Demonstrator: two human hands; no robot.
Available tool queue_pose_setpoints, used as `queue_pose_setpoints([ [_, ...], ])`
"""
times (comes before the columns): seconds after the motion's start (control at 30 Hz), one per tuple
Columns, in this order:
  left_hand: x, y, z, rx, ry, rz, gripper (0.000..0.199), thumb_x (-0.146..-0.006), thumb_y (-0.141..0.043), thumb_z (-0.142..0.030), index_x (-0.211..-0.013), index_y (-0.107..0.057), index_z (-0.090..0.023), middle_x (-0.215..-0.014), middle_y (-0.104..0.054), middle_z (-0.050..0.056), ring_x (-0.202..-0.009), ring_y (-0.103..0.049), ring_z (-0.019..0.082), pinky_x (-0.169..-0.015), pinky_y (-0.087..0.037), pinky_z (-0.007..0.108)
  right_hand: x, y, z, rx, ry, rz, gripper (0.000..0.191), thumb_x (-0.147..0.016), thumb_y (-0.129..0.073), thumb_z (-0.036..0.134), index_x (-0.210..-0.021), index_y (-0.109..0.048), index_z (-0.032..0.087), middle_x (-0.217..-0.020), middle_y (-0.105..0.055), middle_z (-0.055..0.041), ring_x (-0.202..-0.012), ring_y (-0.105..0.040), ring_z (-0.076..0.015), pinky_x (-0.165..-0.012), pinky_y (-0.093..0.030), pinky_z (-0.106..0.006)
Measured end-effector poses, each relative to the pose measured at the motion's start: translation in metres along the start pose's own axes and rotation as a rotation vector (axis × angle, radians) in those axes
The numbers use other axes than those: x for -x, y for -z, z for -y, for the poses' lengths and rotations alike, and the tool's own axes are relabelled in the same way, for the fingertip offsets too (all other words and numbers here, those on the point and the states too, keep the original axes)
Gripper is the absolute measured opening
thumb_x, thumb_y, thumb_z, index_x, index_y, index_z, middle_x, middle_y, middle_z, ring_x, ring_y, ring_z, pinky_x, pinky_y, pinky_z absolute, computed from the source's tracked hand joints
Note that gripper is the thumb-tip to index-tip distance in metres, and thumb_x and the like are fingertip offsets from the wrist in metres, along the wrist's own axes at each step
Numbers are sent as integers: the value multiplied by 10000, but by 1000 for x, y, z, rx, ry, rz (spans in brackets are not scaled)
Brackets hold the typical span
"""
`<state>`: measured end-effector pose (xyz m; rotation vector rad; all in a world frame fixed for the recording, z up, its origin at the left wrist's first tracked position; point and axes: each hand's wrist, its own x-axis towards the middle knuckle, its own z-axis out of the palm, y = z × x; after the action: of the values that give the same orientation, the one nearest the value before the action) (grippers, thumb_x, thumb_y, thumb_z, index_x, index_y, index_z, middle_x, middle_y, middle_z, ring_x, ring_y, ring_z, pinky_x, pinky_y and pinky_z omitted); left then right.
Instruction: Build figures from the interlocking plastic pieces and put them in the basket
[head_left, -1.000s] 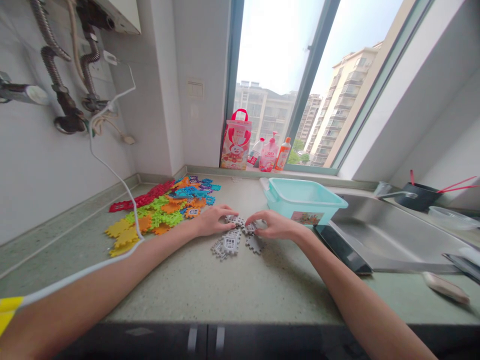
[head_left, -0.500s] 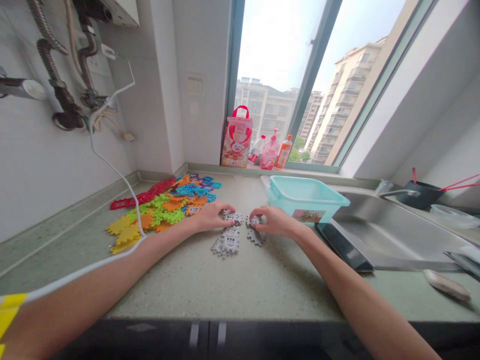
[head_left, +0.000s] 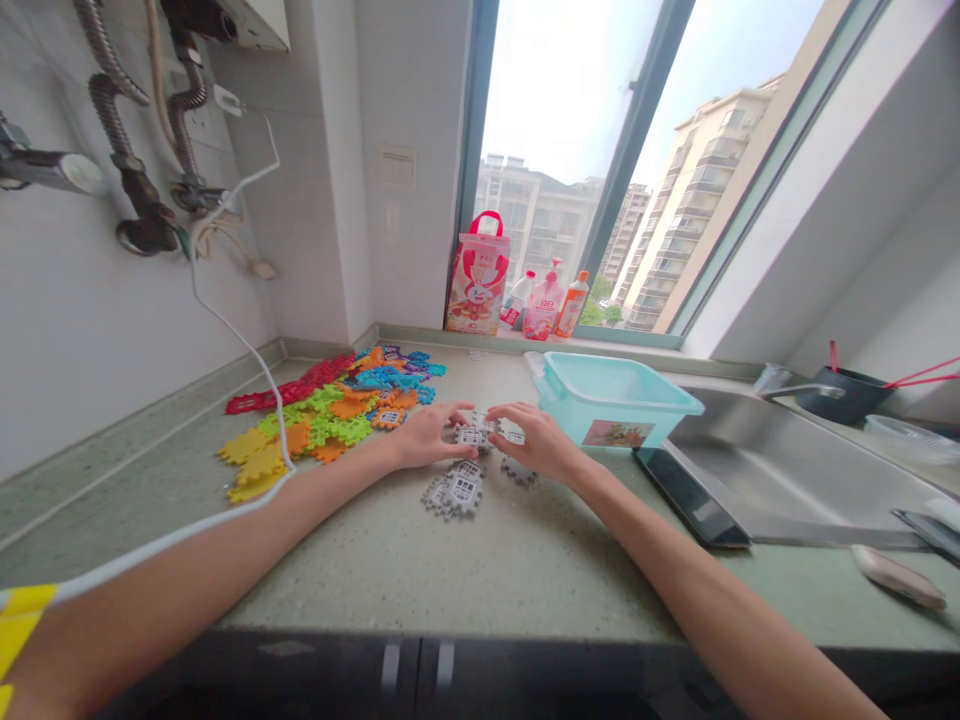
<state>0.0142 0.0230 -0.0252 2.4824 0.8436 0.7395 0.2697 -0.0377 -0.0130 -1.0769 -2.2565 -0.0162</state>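
Head view: the left hand (head_left: 421,440) has its fingers closed on a toothed white-and-grey plastic tile with a window grid (head_left: 472,438). Against that tile, at one o'clock, the right hand (head_left: 541,442) pinches a second white-and-grey tile (head_left: 486,422), partly hidden by the fingers. Several loose white-and-grey plastic tiles (head_left: 459,490) overlap at seven o'clock on the speckled grey-green worktop (head_left: 390,570), and a grey toothed plastic tile (head_left: 520,473) lies at four. Farther off, toward nine to ten o'clock, spreads a heap of red, yellow, green, orange, blue and purple plastic pieces (head_left: 337,422). A rectangular translucent turquoise plastic tub (head_left: 666,425) stands between two and three o'clock, beside the stainless-steel sink (head_left: 757,485).
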Motion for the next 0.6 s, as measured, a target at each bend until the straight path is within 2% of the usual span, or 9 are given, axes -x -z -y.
queue_pose_setpoints([
  [0.17, 2, 1, 0, -50, -41, -9, 871, -785, -800, -656, -1486, -554, -200, -1366, -677, 137, -1277, -633, 316, -1119, -460, 417, 0, -11, 3, 4, 35, 99, 210, -1003, -676, 332, -1189, -724, 247, -1271, -738, -100, -1192, -664, -264, -1034, -538, -430],
  [0.23, 3, 2, 0, -60, -58, -6, 797, -840, -741, -657, -1471, -572, -200, -1428, -643, 139, -1328, -596, 319, -1148, -438, 430, 1, -11, 3, -8, 25, 108, 236, -1010, -663, 351, -1212, -723, 244, -1347, -701, -115, -1248, -639, -271, -1073, -520, -448],
  [0.33, 3, 3, 1, -44, -51, -17, 627, -983, -549, -600, -1455, -588, -189, -1484, -604, 133, -1382, -543, 306, -1183, -400, 458, 2, -8, 2, -22, -16, 89, 368, -994, -678, 375, -1342, -665, 254, -1363, -684, -122, -1277, -623, -278, -1103, -501, -480],
  [0.43, 3, 4, -1, -17, -12, -62, 546, -1052, -377, -494, -1419, -614, -166, -1451, -626, 129, -1370, -545, 288, -1176, -403, 464, 2, -7, 1, -21, -48, 104, 514, -939, -734, 351, -1427, -604, 255, -1316, -708, -116, -1249, -631, -294, -1091, -504, -501],
  [0.6, 4, 4, -6, -5, -4, -133, 522, -1049, -350, -455, -1351, -659, -162, -1278, -707, 122, -1219, -623, 270, -1076, -464, 429, 1, -15, 0, -48, -115, 161, 614, -872, -761, 266, -1458, -580, 224, -1288, -727, -124, -1240, -641, -293, -1084, -503, -487],
])
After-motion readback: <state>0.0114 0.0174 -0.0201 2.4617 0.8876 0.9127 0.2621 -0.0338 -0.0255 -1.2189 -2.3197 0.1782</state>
